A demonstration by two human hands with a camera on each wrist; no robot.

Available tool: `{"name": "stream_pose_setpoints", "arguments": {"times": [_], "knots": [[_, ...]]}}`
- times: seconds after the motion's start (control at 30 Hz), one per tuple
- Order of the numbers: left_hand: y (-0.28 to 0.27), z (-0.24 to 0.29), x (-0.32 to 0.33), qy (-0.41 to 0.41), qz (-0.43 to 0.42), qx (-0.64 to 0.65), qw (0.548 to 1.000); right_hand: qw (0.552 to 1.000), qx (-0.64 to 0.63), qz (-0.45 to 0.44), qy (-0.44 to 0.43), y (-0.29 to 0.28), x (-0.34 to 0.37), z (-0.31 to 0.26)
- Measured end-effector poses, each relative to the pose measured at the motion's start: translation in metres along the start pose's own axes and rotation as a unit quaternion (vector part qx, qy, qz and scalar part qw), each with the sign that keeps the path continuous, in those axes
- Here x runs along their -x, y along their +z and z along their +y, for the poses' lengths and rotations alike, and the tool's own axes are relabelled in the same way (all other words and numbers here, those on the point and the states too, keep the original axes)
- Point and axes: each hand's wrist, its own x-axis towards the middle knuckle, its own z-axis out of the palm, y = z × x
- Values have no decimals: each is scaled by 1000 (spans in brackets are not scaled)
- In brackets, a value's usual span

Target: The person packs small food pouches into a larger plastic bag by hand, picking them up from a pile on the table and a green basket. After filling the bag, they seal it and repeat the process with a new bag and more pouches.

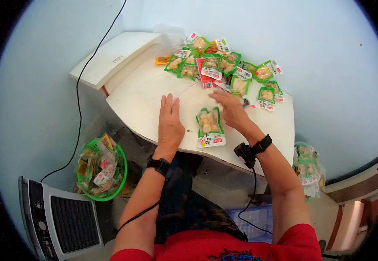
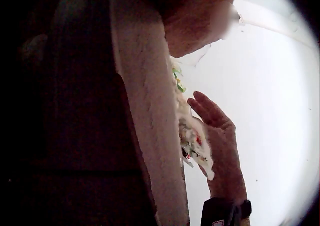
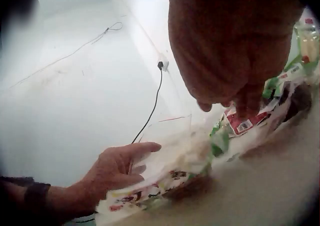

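Lying near the front edge of a white table, a green-edged food packet sat between the left hand and right hand, both empty, fingers extended. Beyond the right hand, more packets were heaped; a green basket stood below, leftward.
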Motion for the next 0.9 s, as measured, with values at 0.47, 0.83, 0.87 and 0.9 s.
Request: {"name": "stream_pose_setpoints", "arguments": {"times": [0.47, 0.83, 0.87, 0.9], "knots": [[-2, 2, 0, -4, -7, 12, 1000, 942, 87, -185, 268, -21, 43, -64], [-17, 10, -4, 4, -18, 85, 996, 881, -345, 41, 320, 1, 23, -54], [-19, 13, -4, -3, -19, 99, 995, 882, -333, 42, 332, 4, 19, -56], [-19, 13, -4, -5, -15, 104, 994, 882, -321, 44, 343, 8, 16, -57]]}}
